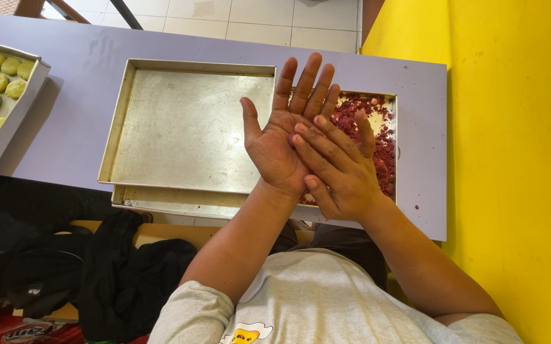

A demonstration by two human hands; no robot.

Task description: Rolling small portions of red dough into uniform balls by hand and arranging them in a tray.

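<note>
Left hand (282,137) lies palm-up and flat, your right hand (339,169) pressed across it; whatever is between them is hidden. Roll lightly, staying over the tray of red crumbs (377,137) on the tabletop (78,95)

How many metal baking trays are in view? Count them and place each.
4: an empty tray mid-table, another tray stacked under it, a crumb-filled tray behind the hands, a dough-ball tray at left, partly cut off.

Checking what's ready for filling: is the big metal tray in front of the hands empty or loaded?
Empty: the big metal tray shows only bare metal, nothing on it.
</note>
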